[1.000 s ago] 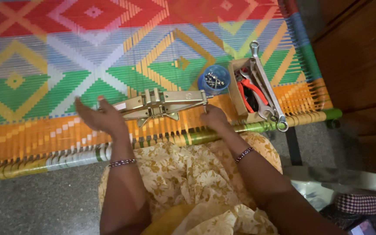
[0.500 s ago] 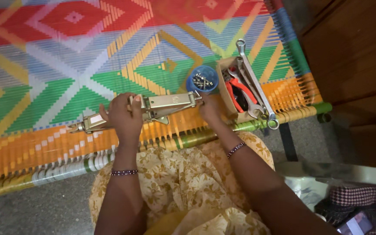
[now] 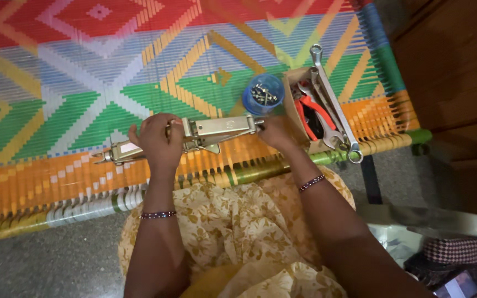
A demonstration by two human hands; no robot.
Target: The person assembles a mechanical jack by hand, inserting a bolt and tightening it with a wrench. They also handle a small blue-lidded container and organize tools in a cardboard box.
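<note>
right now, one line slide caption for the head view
Both hands, left and right, grip a metal hinged bracket on a woven cot beside a tool box.

A second ago the left hand (image 3: 160,140) hovered open beside the metal tool (image 3: 194,135); now it is closed over the tool's middle. The right hand (image 3: 277,131) has shifted from the tool's side to grip its right end.

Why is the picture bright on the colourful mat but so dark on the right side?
Head view: light falls on the woven mat, so its colours show sharp; the wooden furniture at right sits in shadow. The left hand and right hand on the metal tool look clear, hardly blurred.
</note>
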